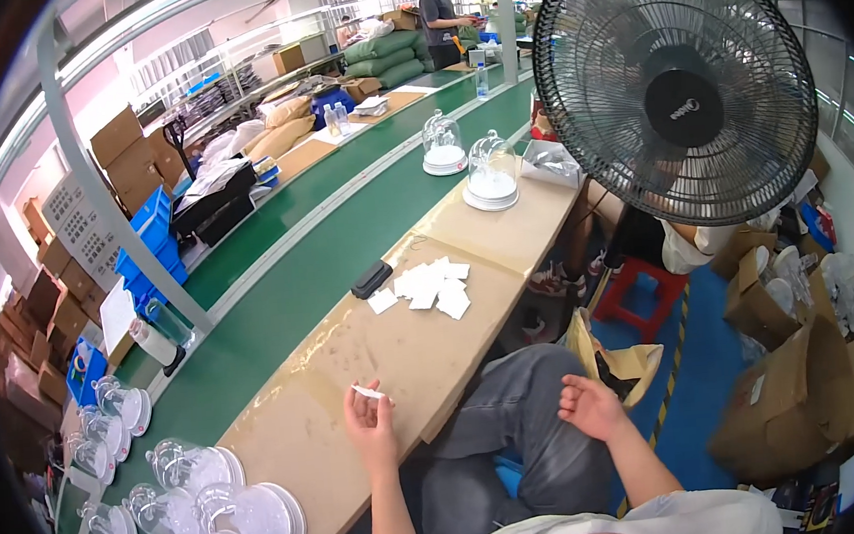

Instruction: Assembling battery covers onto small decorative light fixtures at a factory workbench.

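Observation:
My left hand (371,434) is raised over the near edge of the tan-covered table, its fingers closed on a small white piece (368,391) seen nearly edge-on. Above my thigh, my right hand (593,410) has its fingers curled in; whether anything is inside them is hidden. Farther along the table lies a loose pile of square white pieces (429,285), with a black oblong case (372,279) beside it. Clear domes on white round bases (269,518) crowd the table's left end, several tipped over. Two more clear domes (491,174) stand upright at the far end.
A green conveyor belt (283,344) runs along the table's far side. A large black fan (679,96) fills the upper right. To my right are a paper bag (635,366), a red stool (640,295) and cardboard boxes (784,405). Another person (441,20) stands far back.

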